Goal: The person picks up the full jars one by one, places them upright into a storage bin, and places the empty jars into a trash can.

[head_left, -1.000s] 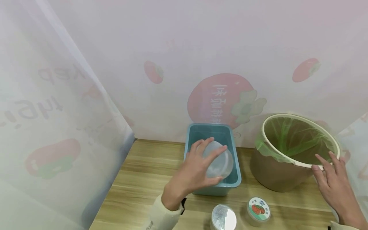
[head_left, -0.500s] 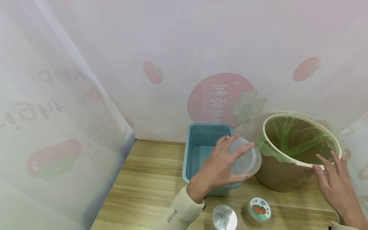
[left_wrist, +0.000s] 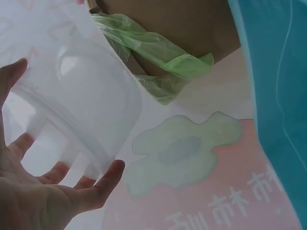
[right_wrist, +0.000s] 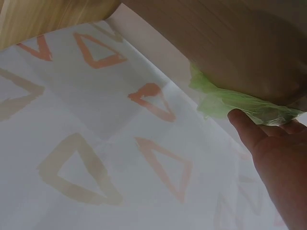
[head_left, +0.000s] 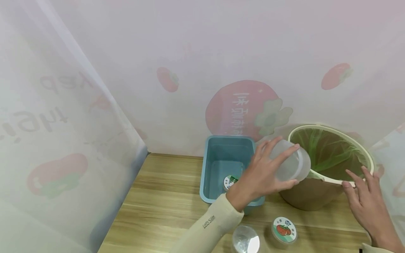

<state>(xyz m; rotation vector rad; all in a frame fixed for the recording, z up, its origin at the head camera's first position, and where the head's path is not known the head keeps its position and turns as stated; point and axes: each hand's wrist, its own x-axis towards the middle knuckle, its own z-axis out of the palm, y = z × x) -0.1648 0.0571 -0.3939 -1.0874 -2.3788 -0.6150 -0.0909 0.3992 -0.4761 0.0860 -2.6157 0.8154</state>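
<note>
My left hand [head_left: 261, 175] grips a clear plastic tub [head_left: 289, 163], tilted on its side with its mouth toward the brown bin [head_left: 303, 195]. The tub [left_wrist: 72, 108] fills the left wrist view, fingers [left_wrist: 103, 184] curled round it. The bin has a cream rim [head_left: 329, 180] and a green liner [head_left: 326, 153]. My right hand [head_left: 364, 198] rests with straight fingers on the bin's near right rim; its thumb [right_wrist: 247, 127] touches the liner [right_wrist: 240, 103]. A small round labelled lid [head_left: 230, 182] lies in the teal box [head_left: 221, 154].
On the wooden table [head_left: 158, 196] near the front edge stand a tomato-labelled round container [head_left: 284, 230] and a clear round tub [head_left: 245, 243]. White printed sheets with tomato pictures wall in the back [head_left: 240, 105] and left [head_left: 57, 140].
My left hand has carried the clear tub rightward from above the teal box to the bin's left rim. The labelled lid in the box is now uncovered. The right hand has stayed on the rim.
</note>
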